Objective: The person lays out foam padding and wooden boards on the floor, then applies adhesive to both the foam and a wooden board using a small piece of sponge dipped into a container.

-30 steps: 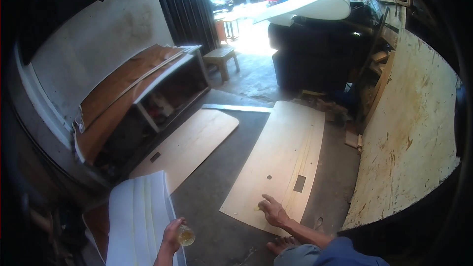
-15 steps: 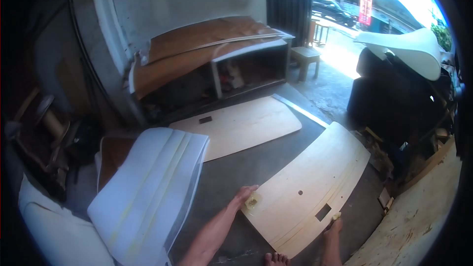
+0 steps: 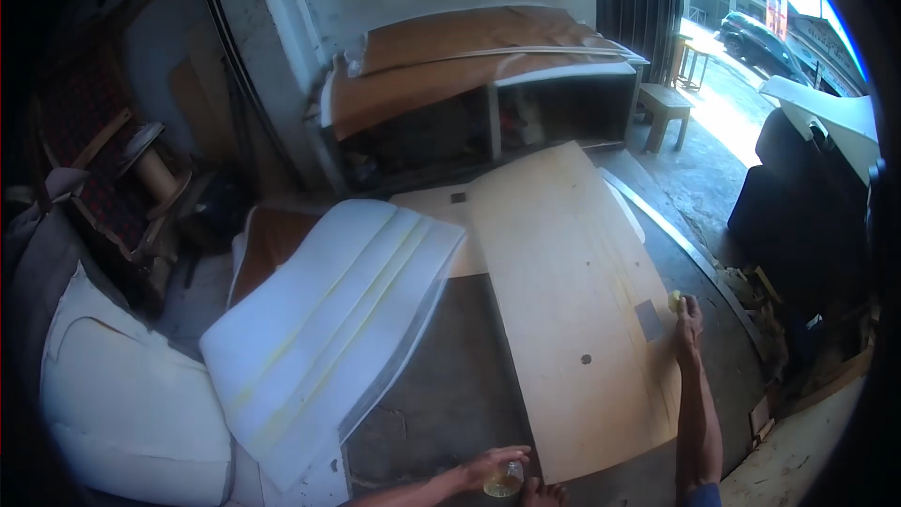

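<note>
A pale plywood panel (image 3: 572,310) with a rectangular cutout (image 3: 648,320) and small dark holes stretches before me, overlapping another plywood panel (image 3: 422,201) behind it. My left hand (image 3: 490,469), low at the panel's near left corner, is closed around a clear container (image 3: 504,479) with yellowish contents. At the panel's right edge, beside the cutout, my right hand (image 3: 689,319) pinches a small yellowish piece (image 3: 675,300), which looks like foam or sponge. Whether that hand also grips the panel edge I cannot tell. Bare toes (image 3: 544,494) show by the near corner.
White foam-like sheets (image 3: 328,310) with yellow streaks lie left of the panel. Brown sheet material (image 3: 450,84) covers a low cabinet at the back. A wooden stool (image 3: 667,105) stands near the doorway. A black seat-like object (image 3: 788,197) and scrap wood line the right side.
The panel has turned and shifted forward and left, now covering part of the rear panel. My right hand moved up and right with it; my left hand moved down. The camera view turned left.
</note>
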A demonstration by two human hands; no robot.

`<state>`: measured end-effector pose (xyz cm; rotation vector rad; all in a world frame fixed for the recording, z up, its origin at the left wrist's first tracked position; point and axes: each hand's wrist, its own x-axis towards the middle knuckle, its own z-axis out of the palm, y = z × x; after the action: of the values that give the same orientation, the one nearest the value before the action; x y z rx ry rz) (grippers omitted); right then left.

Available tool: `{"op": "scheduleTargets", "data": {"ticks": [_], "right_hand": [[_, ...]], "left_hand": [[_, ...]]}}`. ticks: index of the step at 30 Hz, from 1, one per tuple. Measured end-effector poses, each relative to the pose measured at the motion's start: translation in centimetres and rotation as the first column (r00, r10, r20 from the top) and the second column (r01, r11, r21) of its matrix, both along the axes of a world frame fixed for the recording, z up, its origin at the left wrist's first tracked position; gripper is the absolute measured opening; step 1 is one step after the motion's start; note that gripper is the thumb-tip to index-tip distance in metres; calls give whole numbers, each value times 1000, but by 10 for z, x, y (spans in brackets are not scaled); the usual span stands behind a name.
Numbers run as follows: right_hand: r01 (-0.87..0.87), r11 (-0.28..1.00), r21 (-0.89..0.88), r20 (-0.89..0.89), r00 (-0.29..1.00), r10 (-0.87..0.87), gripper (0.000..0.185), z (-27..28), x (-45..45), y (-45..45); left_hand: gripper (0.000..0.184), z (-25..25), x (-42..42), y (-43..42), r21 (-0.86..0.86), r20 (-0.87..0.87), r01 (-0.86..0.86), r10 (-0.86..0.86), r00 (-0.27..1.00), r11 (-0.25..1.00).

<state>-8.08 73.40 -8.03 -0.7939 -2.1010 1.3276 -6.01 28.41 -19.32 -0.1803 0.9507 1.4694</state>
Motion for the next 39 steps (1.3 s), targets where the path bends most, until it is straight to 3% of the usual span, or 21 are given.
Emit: {"op": "scheduleTargets", "data": {"ticks": [2,3,6,10,14,17,19,20,22,23,25,26,28,30,31,33,34,36,37,38,39], "right_hand": [[252,922,294,-112,967,-229,35,36,-37,-5],[286,909,303,-99,958,-268,35,41,-27,-26],[-103,990,-99,-231,970,78,29,61,-5,-102],[-207,898,-388,-115,978,175,30,24,60,-179],[-253,758,-600,-136,967,216,38,34,95,-222],[-256,808,-530,-146,967,210,34,47,95,-233],[-298,952,-63,-18,954,298,27,55,88,-230],[-297,953,-59,-19,955,296,27,58,87,-229],[-364,777,514,79,921,380,28,60,85,-231],[-306,708,636,75,938,338,22,56,82,-233],[-316,679,663,163,946,281,16,48,76,-243],[-326,647,689,246,945,214,11,44,72,-247],[-301,668,681,211,954,215,3,31,66,-251],[-434,779,452,489,851,191,5,26,63,-254],[-433,779,453,486,853,192,5,28,62,-253],[-412,898,157,593,766,248,15,34,59,-249],[-409,900,153,594,766,247,15,34,59,-246],[-463,869,-172,541,693,476,29,30,64,-235],[-472,855,-214,416,748,517,32,23,70,-231],[-473,854,-215,417,747,519,32,23,74,-229],[-328,817,-474,299,813,500,31,27,78,-228]], "left_hand": [[40,24,15,35,107,-59,47,-41,997,993],[40,17,6,43,124,-50,-28,35,998,992],[38,32,-33,64,100,56,-352,348,936,931],[38,63,-79,75,215,75,-590,589,805,779],[39,86,-88,85,218,33,-576,583,812,788],[39,95,-76,93,209,6,-559,571,821,802],[37,98,-71,97,230,-37,-552,574,818,801],[37,96,-69,97,233,-37,-551,573,819,802],[36,95,-66,96,177,-279,-520,549,788,836],[36,95,-64,94,175,-279,-523,551,786,834],[34,110,-58,92,110,-558,-464,441,703,879],[34,107,-57,93,111,-560,-463,440,702,879],[33,98,-55,93,152,-591,-438,437,678,886],[33,92,-52,95,160,-616,-427,428,661,890],[33,90,-52,96,169,-638,-418,422,644,893],[33,89,-50,93,170,-623,-395,409,667,903],[33,89,-49,92,169,-607,-368,391,692,914],[32,87,-48,94,165,-553,-378,403,729,911],[32,89,-50,96,169,-499,-394,423,756,903],[32,91,-53,97,167,-499,-396,424,756,903],[31,101,-58,100,135,-467,-449,456,758,883]]}}
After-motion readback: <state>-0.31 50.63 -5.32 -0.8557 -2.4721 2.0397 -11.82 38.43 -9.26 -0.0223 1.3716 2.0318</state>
